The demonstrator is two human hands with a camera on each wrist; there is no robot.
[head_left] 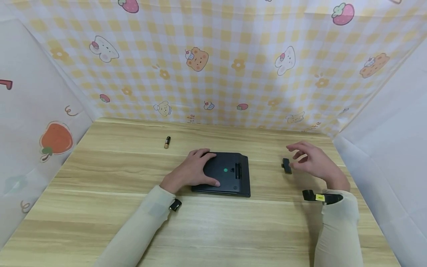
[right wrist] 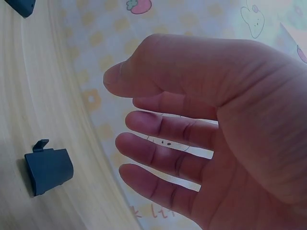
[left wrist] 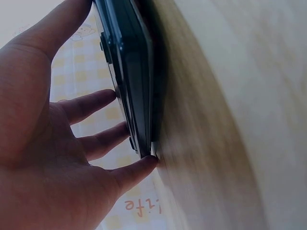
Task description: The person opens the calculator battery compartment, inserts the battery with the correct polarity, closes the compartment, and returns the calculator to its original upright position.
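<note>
A black calculator [head_left: 228, 171] lies back side up on the wooden table, a small green sticker on it and its narrow battery slot [head_left: 238, 171] uncovered. My left hand [head_left: 193, 168] rests over its left part, thumb and fingers spread; in the left wrist view the fingertips touch its back and edge. To the right, my right hand [head_left: 311, 161] hovers with loosely bent fingers, and nothing is in it. Just left of those fingers lies the small black battery cover [head_left: 287, 166], its little tab showing in the right wrist view. Most of the calculator's left side is hidden.
A black and copper battery [head_left: 167, 142] lies on the table [head_left: 133, 167], beyond the left hand. Behind the table hangs a yellow checked cloth [head_left: 220, 85], with white cloth [head_left: 393, 155] along both sides.
</note>
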